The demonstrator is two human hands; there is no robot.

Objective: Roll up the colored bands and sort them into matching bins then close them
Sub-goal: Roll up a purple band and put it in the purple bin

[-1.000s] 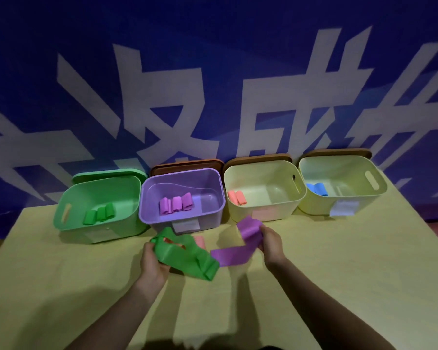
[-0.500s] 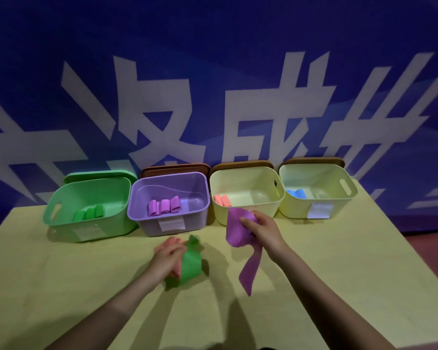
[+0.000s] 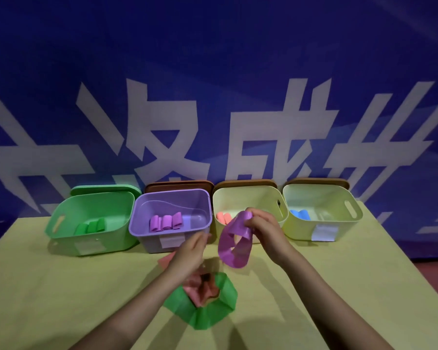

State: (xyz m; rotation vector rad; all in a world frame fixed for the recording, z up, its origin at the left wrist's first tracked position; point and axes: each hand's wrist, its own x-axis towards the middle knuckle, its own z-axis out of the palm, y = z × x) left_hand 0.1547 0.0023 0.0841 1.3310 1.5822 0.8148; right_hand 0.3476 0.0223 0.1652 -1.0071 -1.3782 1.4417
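Right hand (image 3: 262, 229) pinches thin, glossy purple elastic band (image 3: 234, 245), hanging as a loop before the cream plastic bin (image 3: 248, 198). Left hand (image 3: 191, 250) relaxed, holding nothing. Crumpled green band (image 3: 202, 310) and pink band (image 3: 200, 289) on matte yellow table (image 3: 61, 286).

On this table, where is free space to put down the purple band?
Free: the table left of the green band, before the green bin; also right of the right hand, before the rightmost bin. Crowded: centre, around the salmon band.
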